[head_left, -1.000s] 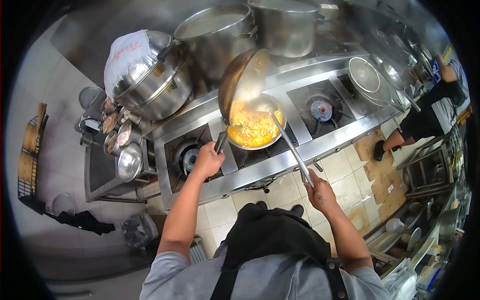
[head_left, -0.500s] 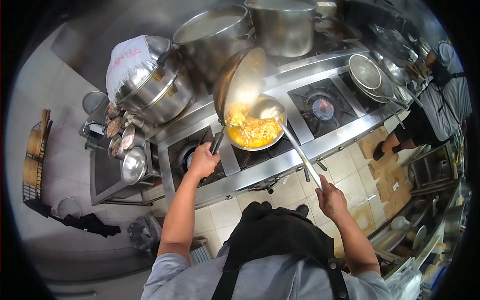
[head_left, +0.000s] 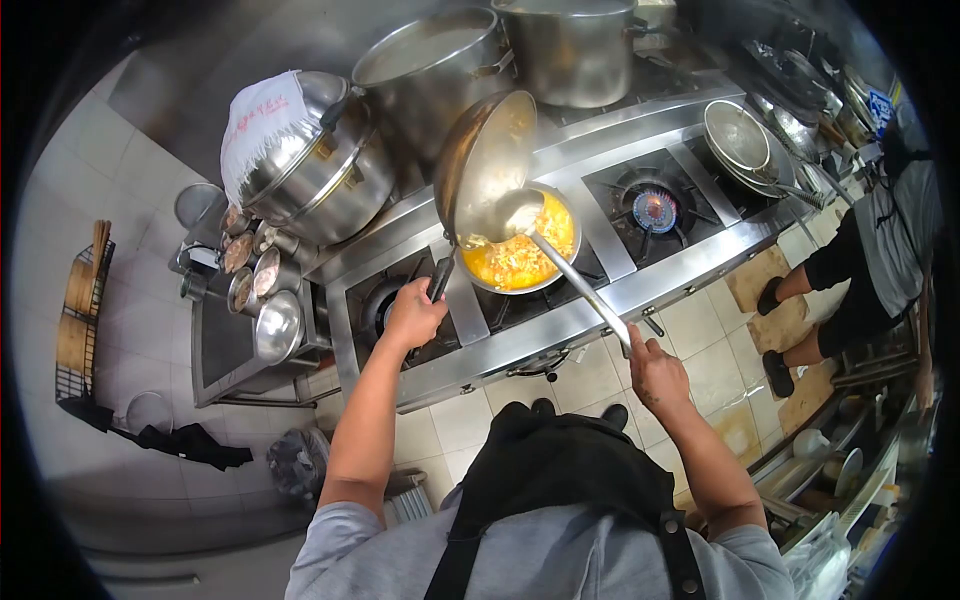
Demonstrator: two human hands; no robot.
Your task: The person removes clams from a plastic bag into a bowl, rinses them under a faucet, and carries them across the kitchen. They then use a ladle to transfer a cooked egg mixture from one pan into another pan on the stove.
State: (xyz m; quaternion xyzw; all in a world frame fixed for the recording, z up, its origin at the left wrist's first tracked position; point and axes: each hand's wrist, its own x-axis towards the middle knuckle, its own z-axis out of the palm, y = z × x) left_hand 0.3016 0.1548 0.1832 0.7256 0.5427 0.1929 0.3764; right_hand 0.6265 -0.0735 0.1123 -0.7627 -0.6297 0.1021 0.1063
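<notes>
My left hand (head_left: 416,314) is wrapped round the black handle of a wok (head_left: 475,165), which is tipped steeply on its side. Below the wok's lower lip sits a round metal pan (head_left: 520,290) on the stove, filled with yellow-orange food (head_left: 515,258) in pale shreds. In my right hand (head_left: 658,375) is the long metal handle of a ladle (head_left: 580,285). The ladle's bowl (head_left: 518,212) is at the wok's mouth, above the food. Little food is left inside the wok; a bit clings near its lip.
A lit burner (head_left: 655,211) burns right of the pan. Large stockpots (head_left: 430,90) and a cloth-topped steamer pot (head_left: 320,170) stand behind. Small metal bowls (head_left: 278,325) are at left. Strainers (head_left: 738,137) rest at right, near another person (head_left: 870,240).
The food that was pouring from the wok is now in the pan. The ladle bowl has moved left into the wok's mouth. The other person has shifted; both feet now show.
</notes>
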